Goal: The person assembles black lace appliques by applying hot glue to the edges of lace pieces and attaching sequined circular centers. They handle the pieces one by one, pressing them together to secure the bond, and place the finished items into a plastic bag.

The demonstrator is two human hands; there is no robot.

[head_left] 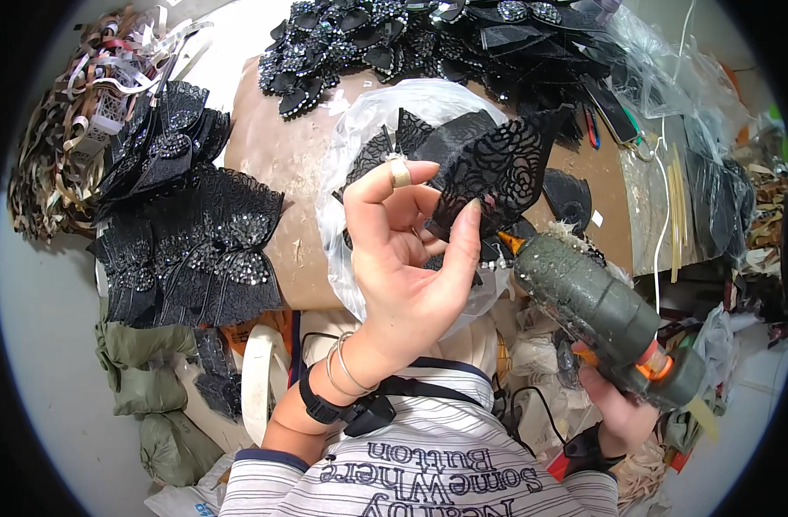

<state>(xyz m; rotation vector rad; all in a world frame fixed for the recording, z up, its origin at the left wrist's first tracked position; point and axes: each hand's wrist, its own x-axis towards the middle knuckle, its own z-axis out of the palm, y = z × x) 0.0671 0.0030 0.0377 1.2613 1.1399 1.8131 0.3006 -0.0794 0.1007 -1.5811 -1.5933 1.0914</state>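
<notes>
My left hand (403, 258) is raised in the middle, palm toward me, and pinches a black lace piece (502, 164) between thumb and fingers. A pale wrap circles one fingertip. To the right, my right hand (616, 409) grips the handle of a dark green glue gun (584, 297). The gun's orange nozzle points up and left, close to the lace's lower edge; whether the two touch, I cannot tell. A glue stick (703, 420) sticks out of its back end. Under the lace, a white plastic bag (347, 138) holds more black pieces, partly hidden by my hand.
Black sequined pieces (351, 43) are heaped at the far side of the brown board (265, 155). Beaded lace pieces (187, 250) lie at left, beside bundled ribbons (58, 155). Glue sticks (677, 207) and a white cord (659, 215) are at right.
</notes>
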